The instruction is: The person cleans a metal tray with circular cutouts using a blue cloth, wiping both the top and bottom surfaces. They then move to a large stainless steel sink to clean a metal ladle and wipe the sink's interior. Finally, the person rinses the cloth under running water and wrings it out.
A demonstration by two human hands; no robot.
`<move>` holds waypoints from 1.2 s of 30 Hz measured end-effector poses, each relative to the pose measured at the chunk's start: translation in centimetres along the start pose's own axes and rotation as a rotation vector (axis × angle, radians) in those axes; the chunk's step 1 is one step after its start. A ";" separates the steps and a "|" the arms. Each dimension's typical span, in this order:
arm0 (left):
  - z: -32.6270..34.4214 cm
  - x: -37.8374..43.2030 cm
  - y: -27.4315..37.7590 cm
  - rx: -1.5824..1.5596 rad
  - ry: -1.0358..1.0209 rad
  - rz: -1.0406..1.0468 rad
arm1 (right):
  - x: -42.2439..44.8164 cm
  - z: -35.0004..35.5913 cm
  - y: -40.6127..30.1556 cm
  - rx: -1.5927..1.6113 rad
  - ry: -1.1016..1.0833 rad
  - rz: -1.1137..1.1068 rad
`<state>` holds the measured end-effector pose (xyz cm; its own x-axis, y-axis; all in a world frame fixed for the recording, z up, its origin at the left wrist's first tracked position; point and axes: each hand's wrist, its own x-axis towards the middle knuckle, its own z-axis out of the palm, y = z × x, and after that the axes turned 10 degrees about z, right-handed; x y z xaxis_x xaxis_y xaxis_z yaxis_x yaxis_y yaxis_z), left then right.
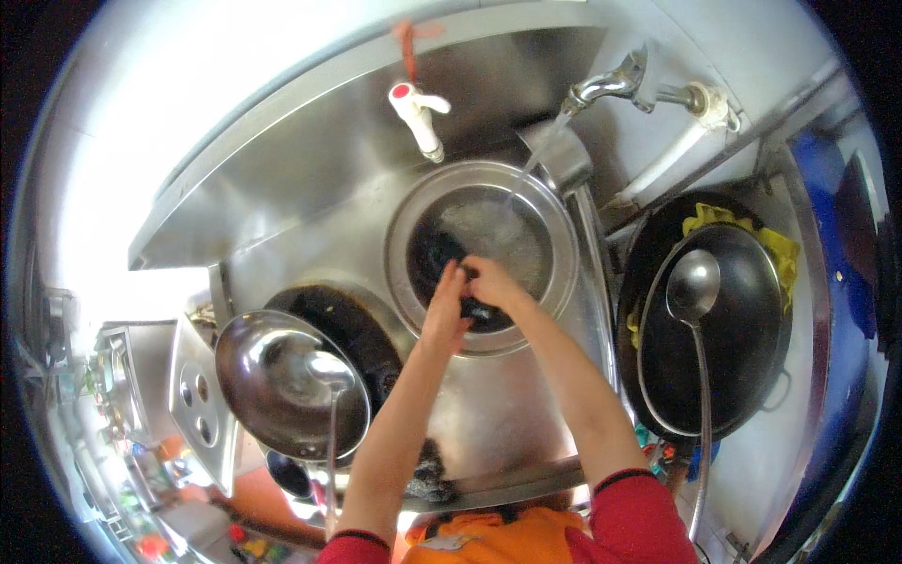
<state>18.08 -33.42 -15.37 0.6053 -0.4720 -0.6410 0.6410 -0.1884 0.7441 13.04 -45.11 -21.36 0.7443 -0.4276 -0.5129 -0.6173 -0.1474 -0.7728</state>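
My left hand (447, 303) and my right hand (492, 285) meet above a round basin (405, 303) with a wide metal rim. The left fingers point away from me and look fairly straight, while the right fingers are bent against them. Something dark shows beneath and between the hands; whether either one grips it is unclear. Water (521, 185) runs from a chrome faucet (606, 84) into the basin's far right side. Ripples and foam cover part of the surface there, with a darker area near my hands.
At left, a metal wok (246, 395) holds a ladle (332, 409), beside a blackened round opening (352, 310). A black wok (740, 381) with another ladle (694, 282) and a yellow cloth (779, 247) stands at right. A white tap (416, 116) and a metal pot (564, 158) are behind the basin.
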 end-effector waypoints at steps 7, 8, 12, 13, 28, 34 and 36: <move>-3.3 1.9 2.8 -0.186 -0.060 0.077 | -8.6 0.9 -7.9 0.502 -0.148 -0.267; -4.6 2.3 1.7 -0.200 -0.120 0.152 | -9.6 0.7 -9.0 0.488 -0.109 -0.370; -5.3 1.8 -0.6 -0.332 -0.323 0.186 | -8.0 2.9 -7.8 0.354 0.378 -0.494; -4.9 1.0 -0.5 -0.336 -0.357 0.236 | -7.1 2.7 -7.7 0.379 0.458 -0.471; -0.3 -3.2 3.2 0.006 -0.074 0.167 | -1.9 -2.0 -0.6 -0.881 0.242 -0.099; 0.5 -2.1 0.4 0.088 -0.112 0.116 | -1.6 -0.5 -1.1 -0.447 0.474 0.122; 1.7 -2.3 0.6 0.099 -0.035 0.095 | -2.4 0.4 -1.5 -0.083 0.349 0.066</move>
<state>16.26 -33.87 -13.17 0.6432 -0.5213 -0.5608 0.5308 -0.2243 0.8173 12.25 -43.54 -19.09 0.5795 -0.7151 -0.3909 -0.6902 -0.1756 -0.7020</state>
